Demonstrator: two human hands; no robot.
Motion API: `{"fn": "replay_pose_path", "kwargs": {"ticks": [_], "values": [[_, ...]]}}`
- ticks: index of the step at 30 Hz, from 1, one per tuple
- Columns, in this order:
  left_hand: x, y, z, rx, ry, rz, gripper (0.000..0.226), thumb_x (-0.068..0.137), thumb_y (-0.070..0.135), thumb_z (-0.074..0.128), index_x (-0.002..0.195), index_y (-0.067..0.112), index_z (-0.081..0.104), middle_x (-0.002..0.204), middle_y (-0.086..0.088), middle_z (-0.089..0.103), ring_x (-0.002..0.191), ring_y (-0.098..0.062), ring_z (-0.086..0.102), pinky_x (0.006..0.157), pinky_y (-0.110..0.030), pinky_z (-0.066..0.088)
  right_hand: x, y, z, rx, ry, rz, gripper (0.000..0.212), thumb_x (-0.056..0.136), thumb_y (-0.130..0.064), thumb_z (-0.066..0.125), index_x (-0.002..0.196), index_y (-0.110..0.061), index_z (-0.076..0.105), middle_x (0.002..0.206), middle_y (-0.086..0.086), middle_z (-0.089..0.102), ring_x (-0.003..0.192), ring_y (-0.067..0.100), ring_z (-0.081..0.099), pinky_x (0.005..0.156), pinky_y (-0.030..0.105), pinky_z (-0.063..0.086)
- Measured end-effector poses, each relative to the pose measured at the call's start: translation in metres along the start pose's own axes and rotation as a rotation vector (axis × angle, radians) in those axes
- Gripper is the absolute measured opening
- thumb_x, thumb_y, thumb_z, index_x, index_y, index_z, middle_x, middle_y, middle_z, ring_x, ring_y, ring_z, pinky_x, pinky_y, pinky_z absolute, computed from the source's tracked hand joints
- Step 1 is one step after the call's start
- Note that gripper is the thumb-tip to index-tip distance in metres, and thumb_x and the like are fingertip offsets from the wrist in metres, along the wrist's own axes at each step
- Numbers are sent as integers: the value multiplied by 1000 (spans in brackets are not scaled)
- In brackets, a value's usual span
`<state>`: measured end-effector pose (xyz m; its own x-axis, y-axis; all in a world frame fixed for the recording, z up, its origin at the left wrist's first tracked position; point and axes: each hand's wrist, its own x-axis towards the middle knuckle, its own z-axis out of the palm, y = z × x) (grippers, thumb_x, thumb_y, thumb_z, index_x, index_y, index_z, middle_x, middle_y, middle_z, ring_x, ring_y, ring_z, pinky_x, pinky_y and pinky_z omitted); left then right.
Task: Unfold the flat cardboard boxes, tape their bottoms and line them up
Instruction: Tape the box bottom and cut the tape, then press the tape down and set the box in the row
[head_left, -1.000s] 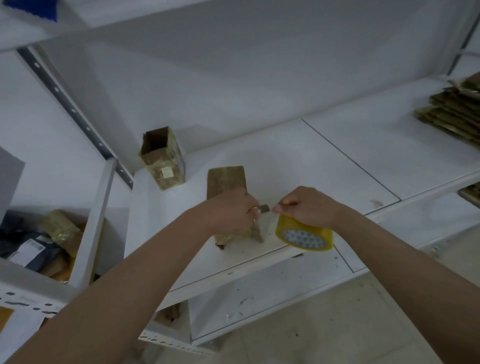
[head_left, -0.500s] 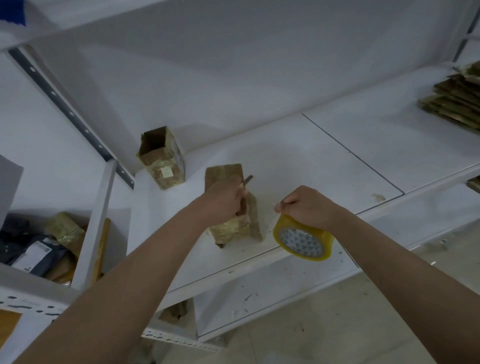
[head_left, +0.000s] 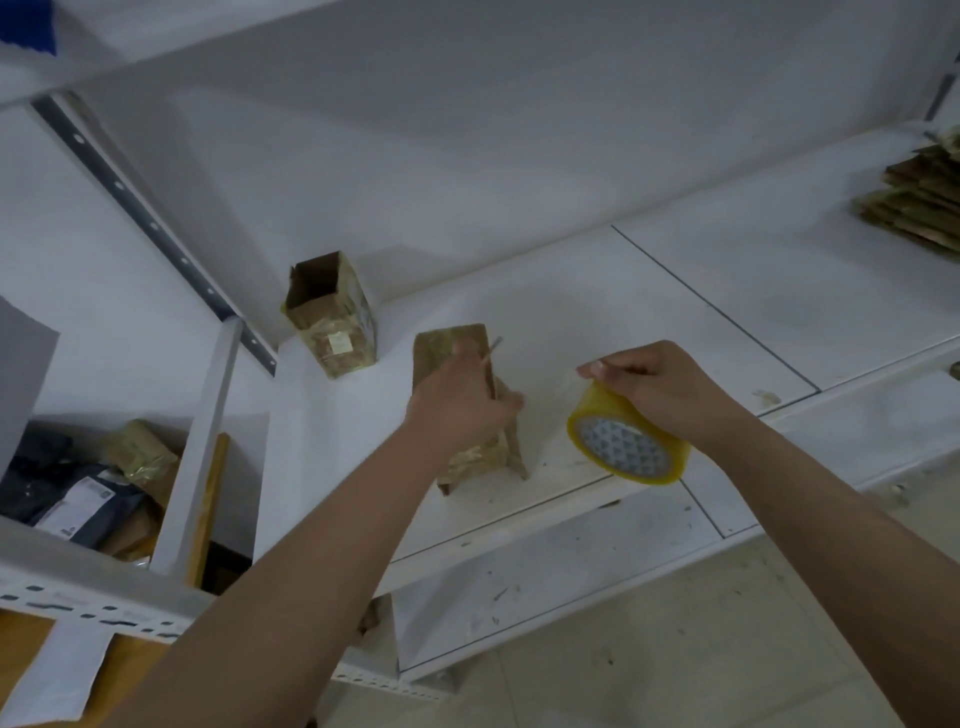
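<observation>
- The box being taped (head_left: 470, 410) lies on the white shelf (head_left: 649, 312), near its front edge, with its closed bottom turned up toward the person.
- The left hand (head_left: 460, 402) rests on top of this box, its fingers curled round a thin stick-like tool (head_left: 491, 364), probably a small cutter; the blade end cannot be made out.
- The right hand (head_left: 660, 387) hangs just to the right of the box, curled over a yellow tape roll (head_left: 626, 444) and holding it off the shelf; thumb and forefinger are pinched together at the top of the roll, probably on the loose end, though clear tape is too faint to see.
- Judged from this, the strip on the box bottom is at the cutting or smoothing stage. To do it well, the left hand should keep weight on the flaps so the seam stays shut, and the right should keep the tape taut and in line with the seam.
- The tail should run down over the box's edge and be rubbed flat.
- One finished box (head_left: 332, 312) stands open-topped behind and to the left of the box in hand; that is the row to join.
- The flat stack (head_left: 914, 202) lies far to the right of the box.
</observation>
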<state>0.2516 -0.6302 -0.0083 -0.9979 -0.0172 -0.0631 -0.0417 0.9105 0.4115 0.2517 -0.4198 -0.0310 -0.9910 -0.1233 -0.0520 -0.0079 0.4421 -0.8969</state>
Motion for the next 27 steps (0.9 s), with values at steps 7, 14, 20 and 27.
{"fn": "replay_pose_path", "kwargs": {"ticks": [7,14,20,27], "values": [[-17,27,7,-587,-16,36,41,76,53,76,89,15,70,70,13,66,63,5,61,51,-10,43,-3,-16,4,-95,9,-110,22,95,-40,55,103,-35,76,100,-7,75,95,14,68,92,42,53],[-33,48,24,-1058,31,-251,18,84,19,75,75,11,63,81,-11,69,47,-1,52,52,-19,40,-1,-16,27,-445,399,-258,34,99,-47,46,97,-29,74,77,-1,71,75,23,66,61,28,44],[-36,36,7,-922,-50,-163,11,90,22,69,81,16,72,80,7,74,46,8,54,60,-17,40,6,-6,37,-567,533,-384,28,100,-36,48,111,-27,71,70,5,69,62,31,64,53,25,33],[-27,-41,-36,-720,365,-217,10,95,25,54,87,23,59,78,8,68,58,2,56,51,-17,46,24,30,35,-638,428,-253,45,97,-23,55,142,-20,52,81,18,65,74,35,59,61,38,48]]}}
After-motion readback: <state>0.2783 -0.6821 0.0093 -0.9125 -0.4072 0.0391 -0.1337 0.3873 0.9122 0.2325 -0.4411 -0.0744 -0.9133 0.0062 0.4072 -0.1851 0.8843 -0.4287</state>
